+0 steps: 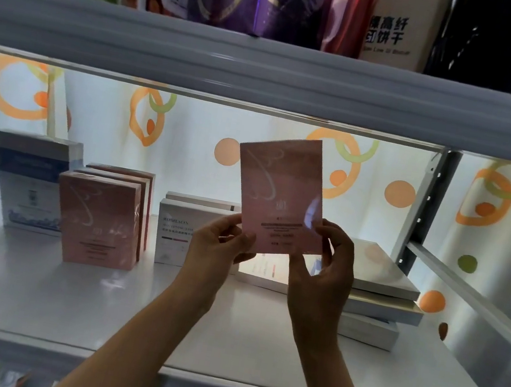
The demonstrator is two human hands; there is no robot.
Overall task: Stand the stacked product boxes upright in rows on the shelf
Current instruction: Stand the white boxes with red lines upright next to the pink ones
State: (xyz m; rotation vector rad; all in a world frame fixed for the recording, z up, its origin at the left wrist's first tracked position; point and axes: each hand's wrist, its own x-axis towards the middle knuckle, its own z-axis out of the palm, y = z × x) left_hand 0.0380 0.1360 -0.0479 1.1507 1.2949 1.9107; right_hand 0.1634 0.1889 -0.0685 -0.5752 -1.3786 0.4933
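Both hands are holding a flat pink cardboard box [279, 194] upright in the air above the white shelf [25, 289]. The left hand [220, 248] is pinching its lower left corner, the right hand [323, 266] its lower right corner, so the box is rising above the fingers. Behind it is lying a stack of flat silvery boxes [380, 290]; a row of pink boxes [99, 220] is standing at left.
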